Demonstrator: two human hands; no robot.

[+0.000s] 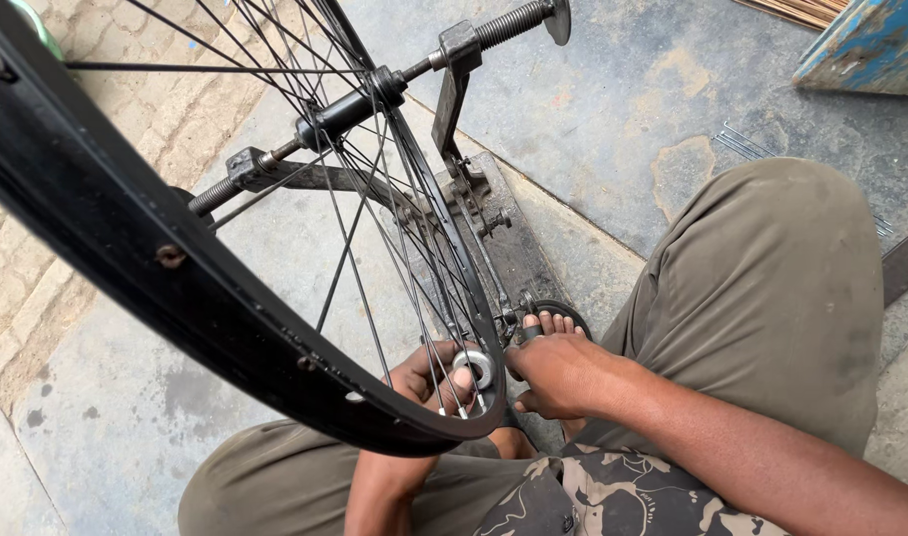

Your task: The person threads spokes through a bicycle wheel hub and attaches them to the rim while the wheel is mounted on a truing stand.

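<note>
A black bicycle wheel rim [127, 238] with thin spokes [375, 228] sits in a metal truing stand [454, 109], its hub [345, 111] held on a threaded axle. My left hand [429, 382] is behind the spokes at the rim's lowest part, pinching a small round silver spoke tool [474, 365]. My right hand [558, 375] rests against the rim's right side near the same spot, fingers curled; what it holds is hidden.
The stand's flat metal base [509, 238] lies on the concrete floor. My bare foot in a sandal [556, 320] presses on its near end. A blue painted object [871, 45] stands at the top right; loose spokes [747, 144] lie near it.
</note>
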